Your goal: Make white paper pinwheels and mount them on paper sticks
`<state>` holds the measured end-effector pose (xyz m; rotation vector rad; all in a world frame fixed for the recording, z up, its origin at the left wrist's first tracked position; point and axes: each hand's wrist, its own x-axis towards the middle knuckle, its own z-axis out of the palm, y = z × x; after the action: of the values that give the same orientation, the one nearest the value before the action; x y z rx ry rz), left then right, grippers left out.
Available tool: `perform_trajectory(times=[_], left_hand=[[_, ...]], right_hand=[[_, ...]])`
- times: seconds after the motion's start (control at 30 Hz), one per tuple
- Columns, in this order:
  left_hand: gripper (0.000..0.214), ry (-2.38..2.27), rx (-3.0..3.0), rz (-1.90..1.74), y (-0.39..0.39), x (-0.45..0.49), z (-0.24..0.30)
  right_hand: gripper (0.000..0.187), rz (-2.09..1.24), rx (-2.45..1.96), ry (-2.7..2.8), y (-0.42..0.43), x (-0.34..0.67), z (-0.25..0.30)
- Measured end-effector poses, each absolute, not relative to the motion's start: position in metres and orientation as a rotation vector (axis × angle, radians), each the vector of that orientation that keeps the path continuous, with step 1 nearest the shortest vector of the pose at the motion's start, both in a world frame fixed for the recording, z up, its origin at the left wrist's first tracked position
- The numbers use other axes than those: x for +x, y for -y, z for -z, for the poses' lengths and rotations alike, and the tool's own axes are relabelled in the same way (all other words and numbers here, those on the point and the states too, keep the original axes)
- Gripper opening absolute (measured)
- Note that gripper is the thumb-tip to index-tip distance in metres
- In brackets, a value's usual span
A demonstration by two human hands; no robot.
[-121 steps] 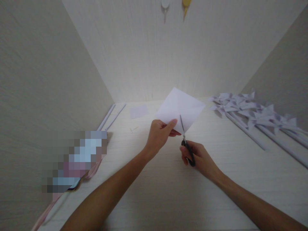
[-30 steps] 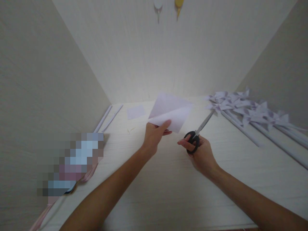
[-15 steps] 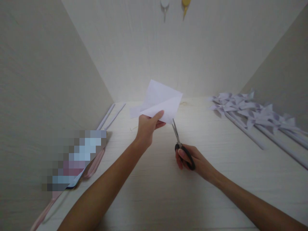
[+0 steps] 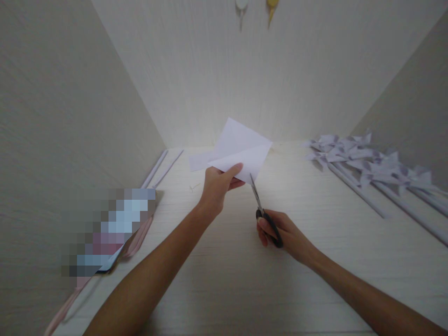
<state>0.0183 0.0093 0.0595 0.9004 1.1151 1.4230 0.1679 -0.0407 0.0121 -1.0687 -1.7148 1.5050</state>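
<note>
My left hand [image 4: 220, 186] pinches a white sheet of paper [image 4: 241, 144] by its lower edge, thumb on top and fingers beneath. A crease runs across the sheet, which is held tilted above the table. In my right hand [image 4: 276, 228] is a pair of scissors [image 4: 258, 200] with black handles. Their blades point up and away from me, nearly closed, with the tips at the paper's lower right corner. A strip of white paper [image 4: 199, 161] lies on the table behind the left hand, partly covered by the sheet.
Several white paper pinwheels [image 4: 378, 168] on paper sticks lie at the right. Two thin paper rolls [image 4: 168, 169] rest at the left, near a phone-like blurred object [image 4: 108, 263] with a pink cable [image 4: 140, 240]. White and yellow hooks [image 4: 272, 9] hang on the back wall.
The paper and my left hand have shifted slightly right and toward me. The scissor blades have come closer together, and their tips now overlap the paper's corner.
</note>
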Motion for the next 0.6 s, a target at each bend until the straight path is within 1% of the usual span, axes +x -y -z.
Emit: perform_trajectory(times=[0.6], left_hand=[[0.026, -1.123, 0.900, -1.433, -0.0093, 0.0210, -0.0592]], right_hand=[[0.039, -1.458, -1.136, 1.748, 0.0413, 0.1666, -0.0135]])
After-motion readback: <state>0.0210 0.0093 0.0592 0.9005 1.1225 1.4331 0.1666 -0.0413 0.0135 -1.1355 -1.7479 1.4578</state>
